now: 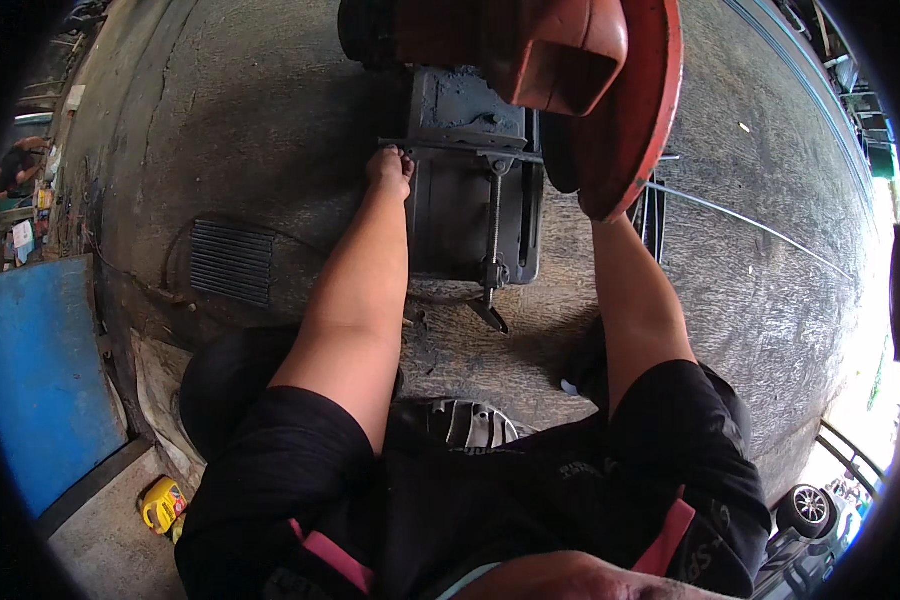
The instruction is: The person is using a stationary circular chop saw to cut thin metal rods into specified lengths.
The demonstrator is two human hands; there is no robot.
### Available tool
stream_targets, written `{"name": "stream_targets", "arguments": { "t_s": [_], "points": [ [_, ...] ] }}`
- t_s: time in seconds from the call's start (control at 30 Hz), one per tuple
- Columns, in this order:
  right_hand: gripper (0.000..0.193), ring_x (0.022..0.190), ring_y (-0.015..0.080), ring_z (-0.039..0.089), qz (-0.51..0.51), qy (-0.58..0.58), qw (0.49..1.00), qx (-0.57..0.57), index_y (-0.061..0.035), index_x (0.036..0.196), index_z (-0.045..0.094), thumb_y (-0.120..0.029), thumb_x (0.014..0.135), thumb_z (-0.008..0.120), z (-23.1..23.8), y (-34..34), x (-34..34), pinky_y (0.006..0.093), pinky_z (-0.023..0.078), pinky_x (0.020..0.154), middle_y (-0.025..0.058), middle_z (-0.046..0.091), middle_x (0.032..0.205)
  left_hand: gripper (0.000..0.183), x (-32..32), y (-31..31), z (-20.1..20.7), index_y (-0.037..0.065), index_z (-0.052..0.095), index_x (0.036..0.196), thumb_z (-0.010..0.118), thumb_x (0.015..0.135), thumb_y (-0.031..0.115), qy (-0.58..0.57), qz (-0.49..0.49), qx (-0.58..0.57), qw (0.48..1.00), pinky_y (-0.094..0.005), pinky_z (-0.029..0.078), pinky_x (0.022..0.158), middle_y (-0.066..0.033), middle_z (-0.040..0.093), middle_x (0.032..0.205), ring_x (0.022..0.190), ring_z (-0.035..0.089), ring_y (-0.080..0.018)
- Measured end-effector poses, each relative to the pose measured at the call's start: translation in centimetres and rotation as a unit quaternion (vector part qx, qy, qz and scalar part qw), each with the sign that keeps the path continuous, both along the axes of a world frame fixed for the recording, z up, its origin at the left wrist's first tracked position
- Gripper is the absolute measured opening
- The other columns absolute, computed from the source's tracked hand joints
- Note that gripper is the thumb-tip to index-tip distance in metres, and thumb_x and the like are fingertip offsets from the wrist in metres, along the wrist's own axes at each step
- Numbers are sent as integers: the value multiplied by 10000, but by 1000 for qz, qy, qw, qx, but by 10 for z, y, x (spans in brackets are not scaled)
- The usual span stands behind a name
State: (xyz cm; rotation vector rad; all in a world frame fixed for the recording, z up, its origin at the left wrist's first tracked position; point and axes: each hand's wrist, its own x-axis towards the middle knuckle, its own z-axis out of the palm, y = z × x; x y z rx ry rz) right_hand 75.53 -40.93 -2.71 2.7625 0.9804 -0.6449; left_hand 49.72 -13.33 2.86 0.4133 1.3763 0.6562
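Observation:
A cut-off saw stands on the floor ahead, its round red guard (660, 110) and orange-red housing (575, 60) raised over a dark metal base (445, 215). Along the base runs a vise screw (495, 215) with a small crank handle (490, 315). My left hand (391, 168) is closed on the left end of a thin dark metal bar (450, 147) that lies across the base. The bar's far end shows past the guard on the right. Reaching behind the guard, my right arm (638, 285) shows only to about the wrist; the guard hides those fingers.
A ribbed dark grate (232, 262) lies on the worn floor to the left, and a finned metal piece (460, 422) is close to my body. A thin rod (760, 228) stretches right. Left are a blue panel (50, 370), a yellow container (162, 503) and a distant person (15, 168).

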Motion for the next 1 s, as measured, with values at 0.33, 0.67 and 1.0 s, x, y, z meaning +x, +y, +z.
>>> {"name": "stream_targets", "arguments": {
  "t_s": [0.33, 0.67, 1.0],
  "points": [
    [270, 999, 240, 615, 58, -29, 995, 73, -113, 1043, 632, -247, 843, 510, -14, 19, 1, 325, 505, 781, 92, 648, 1042, 188, 0, -9, -1, 86, 541, 840, 497, 935, 242, 17, -15, 24, 999, -242, 476, 502, -15, 526, 701, 545, 518, -106],
    [273, 1005, 239, 612, 65, -8, 995, 81, -114, 1050, 629, -246, 847, 504, -8, 33, -10, 325, 504, 786, 92, 643, 1052, 180, 2, 0, 2, 82, 517, 862, 451, 945, 227, 50, -50, 15, 997, -243, 478, 476, -24, 527, 658, 511, 519, -114],
    [276, 1011, 238, 609, 45, 5, 996, 74, -115, 1058, 625, -244, 850, 498, -2, 27, -3, 324, 503, 791, 92, 639, 1062, 146, 3, 9, -1, 73, 520, 864, 436, 929, 174, 78, -89, 19, 993, -252, 479, 471, -36, 543, 670, 522, 533, -131]
  ]
}}
